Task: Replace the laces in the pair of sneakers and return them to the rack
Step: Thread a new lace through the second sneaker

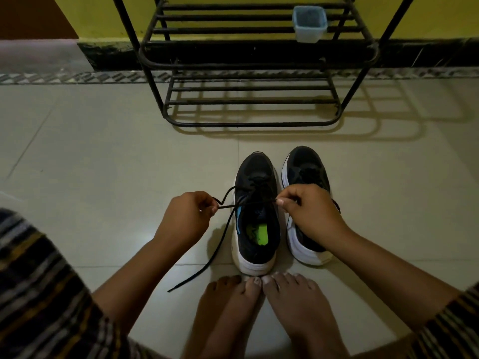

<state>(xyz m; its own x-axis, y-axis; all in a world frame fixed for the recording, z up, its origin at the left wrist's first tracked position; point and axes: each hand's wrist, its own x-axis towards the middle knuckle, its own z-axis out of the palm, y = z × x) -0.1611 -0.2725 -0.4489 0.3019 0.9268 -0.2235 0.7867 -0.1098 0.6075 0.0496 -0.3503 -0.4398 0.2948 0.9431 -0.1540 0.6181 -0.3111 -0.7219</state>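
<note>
Black lace point(225, 230) pinched taut between left hand point(189, 216) and right hand point(308, 211) over the left sneaker point(255, 229), loose end trailing on tile — second sneaker point(305, 172) just beside, rack point(254, 63) beyond, both shelves shoeless

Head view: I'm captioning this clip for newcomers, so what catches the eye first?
Both hands, left hand and right hand, pinch a black lace above the left sneaker at centre. The right sneaker stands beside it on the floor. Behind them the black rack carries a small plastic tub.
</note>
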